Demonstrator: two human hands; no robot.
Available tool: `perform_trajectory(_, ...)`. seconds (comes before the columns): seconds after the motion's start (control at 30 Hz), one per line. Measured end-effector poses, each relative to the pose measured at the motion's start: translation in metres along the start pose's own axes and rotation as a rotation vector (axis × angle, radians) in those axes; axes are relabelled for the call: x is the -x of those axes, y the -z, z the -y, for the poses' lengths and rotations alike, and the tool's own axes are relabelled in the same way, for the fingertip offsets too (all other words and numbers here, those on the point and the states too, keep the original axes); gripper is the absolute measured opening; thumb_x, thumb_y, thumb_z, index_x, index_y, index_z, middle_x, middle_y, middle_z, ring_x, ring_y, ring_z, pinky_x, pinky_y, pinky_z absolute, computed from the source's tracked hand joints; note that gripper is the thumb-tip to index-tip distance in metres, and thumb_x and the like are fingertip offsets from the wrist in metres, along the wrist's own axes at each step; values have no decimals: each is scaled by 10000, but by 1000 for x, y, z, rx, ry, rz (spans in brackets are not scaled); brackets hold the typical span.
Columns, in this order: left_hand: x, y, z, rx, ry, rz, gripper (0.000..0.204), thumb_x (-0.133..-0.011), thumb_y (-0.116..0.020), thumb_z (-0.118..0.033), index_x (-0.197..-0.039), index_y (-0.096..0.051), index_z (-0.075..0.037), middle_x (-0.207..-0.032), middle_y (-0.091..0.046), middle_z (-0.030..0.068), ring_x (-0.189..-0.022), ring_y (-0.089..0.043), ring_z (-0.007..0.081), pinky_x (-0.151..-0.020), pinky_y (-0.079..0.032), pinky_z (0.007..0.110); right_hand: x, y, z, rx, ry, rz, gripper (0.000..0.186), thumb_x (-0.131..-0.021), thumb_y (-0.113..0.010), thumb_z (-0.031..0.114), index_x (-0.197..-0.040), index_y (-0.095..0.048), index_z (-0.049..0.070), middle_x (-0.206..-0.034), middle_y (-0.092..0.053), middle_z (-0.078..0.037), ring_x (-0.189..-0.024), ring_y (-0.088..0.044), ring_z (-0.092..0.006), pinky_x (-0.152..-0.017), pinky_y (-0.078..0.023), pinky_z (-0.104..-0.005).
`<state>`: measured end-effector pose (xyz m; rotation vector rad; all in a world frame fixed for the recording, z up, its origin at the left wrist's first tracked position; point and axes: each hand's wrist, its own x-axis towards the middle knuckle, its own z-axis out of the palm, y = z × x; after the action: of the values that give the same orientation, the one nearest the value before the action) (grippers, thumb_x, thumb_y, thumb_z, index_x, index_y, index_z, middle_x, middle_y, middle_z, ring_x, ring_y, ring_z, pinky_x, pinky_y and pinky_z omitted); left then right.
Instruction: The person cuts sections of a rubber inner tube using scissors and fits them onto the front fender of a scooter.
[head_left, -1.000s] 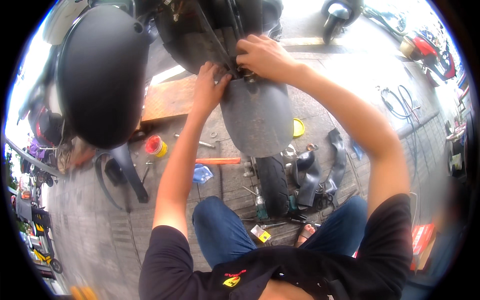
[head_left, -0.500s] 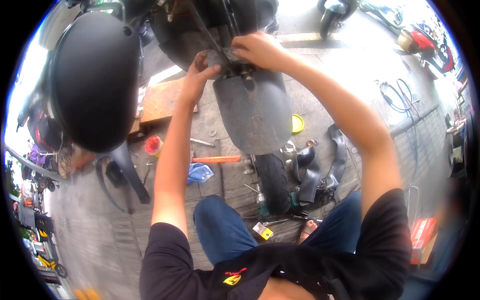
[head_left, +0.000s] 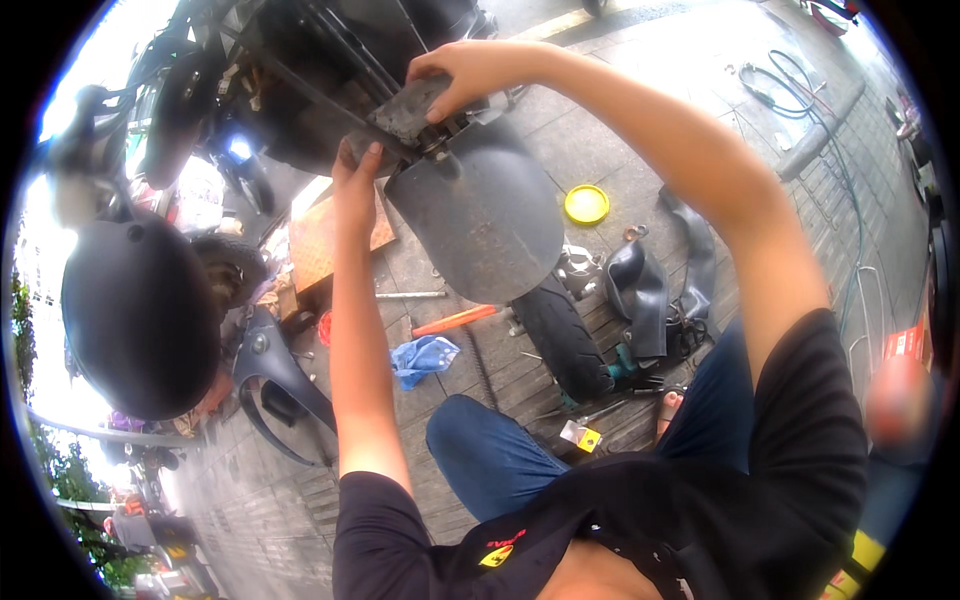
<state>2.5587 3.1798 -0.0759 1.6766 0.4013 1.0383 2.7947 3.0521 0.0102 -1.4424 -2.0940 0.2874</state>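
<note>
A dirty dark grey piece (head_left: pixel 408 110), whose exact kind I cannot make out, lies across the black fork tubes of a scooter's front end. From above, my right hand (head_left: pixel 455 78) grips it, thumb on its near face and fingers curled over its far side. My left hand (head_left: pixel 357 180) pinches its lower left end between thumb and fingers. Just below hangs the broad, scuffed grey front fender (head_left: pixel 485 220). Beneath the fender, a black tyre (head_left: pixel 562 340) lies on the paving.
On the ground are an orange-handled tool (head_left: pixel 455 320), a blue cloth (head_left: pixel 422 360), a yellow lid (head_left: pixel 587 204), black rubber pieces (head_left: pixel 640 290) and a dark curved panel (head_left: pixel 275 365). A large black rounded shape (head_left: pixel 140 315) stands at left. A coiled hose (head_left: pixel 785 85) lies far right.
The view has turned, so the surroundings appear rotated. Both hands stay on the grey piece, which now shows more clearly. My left hand sits lower and further left along it.
</note>
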Motion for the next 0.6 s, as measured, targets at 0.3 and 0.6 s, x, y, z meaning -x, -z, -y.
perform_trajectory(0.3, 5, 8, -20, -121, 184, 179, 460, -844, -662, -107, -1239, -519, 78, -1172, -605, 121, -1079, -558, 206, -982, -393, 311, 19, -25, -27, -657, -161, -52, 646, -768, -751, 159, -1320, -473, -28, -1119, -632, -101, -991, -573, -156, -909, -442, -279)
perform_trajectory(0.6, 11, -6, -18, -247, 128, -14, 319, -841, -697, -127, -1107, -627, 34, -1021, -671, 74, -938, -604, 172, -889, -438, 297, 19, -24, -23, -512, -184, -119, 474, -825, -682, 148, -1258, -551, 6, -1034, -668, -84, -914, -604, -160, -838, -472, -284)
